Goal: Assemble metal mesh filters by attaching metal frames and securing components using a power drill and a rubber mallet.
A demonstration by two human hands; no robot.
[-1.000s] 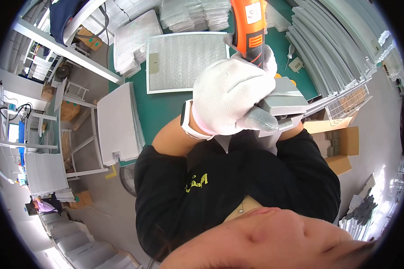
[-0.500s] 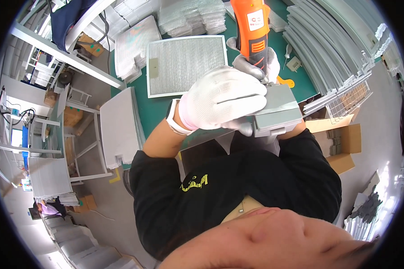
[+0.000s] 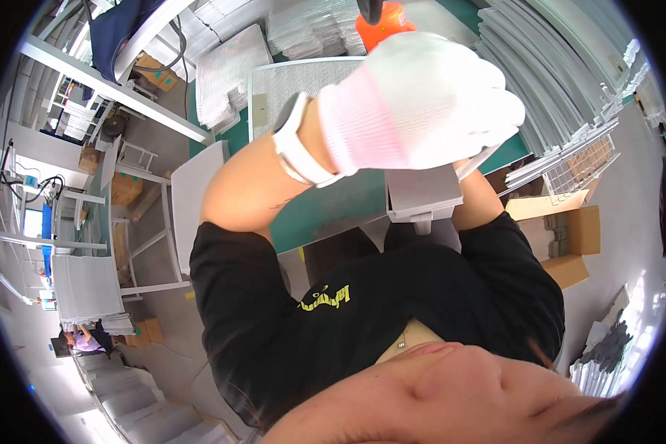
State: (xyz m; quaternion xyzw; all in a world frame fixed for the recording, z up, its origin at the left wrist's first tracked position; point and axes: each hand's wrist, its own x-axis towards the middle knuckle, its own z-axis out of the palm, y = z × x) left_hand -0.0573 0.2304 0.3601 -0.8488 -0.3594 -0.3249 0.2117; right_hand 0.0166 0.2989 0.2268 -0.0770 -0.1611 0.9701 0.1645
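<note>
My left hand [image 3: 436,103], in a white knit glove with a pink cuff, is raised over the work with its fingers curled closed. A thin pale strip [image 3: 477,161] shows just under its fingertips; whether they grip it I cannot see. Below the hand stands a grey block-like box [image 3: 423,191] at the bench's near edge. My right forearm [image 3: 475,200] reaches up behind this box, and my right hand is hidden by the left one. Beyond the left hand, part of an orange power tool [image 3: 381,28] shows; what holds it is covered.
A framed mesh panel [image 3: 263,78] lies on the green bench [image 3: 318,211]. Stacked mesh sheets [image 3: 233,70] are at the far left, and long grey strips [image 3: 529,89] are piled on the right. An open cardboard box [image 3: 584,229] stands at the lower right, a white metal frame [image 3: 118,89] at the left.
My left hand has left the top of the grey box, rising and moving right, its fingers now curled. The orange tool has moved left and is mostly hidden. My right hand has gone out of sight.
</note>
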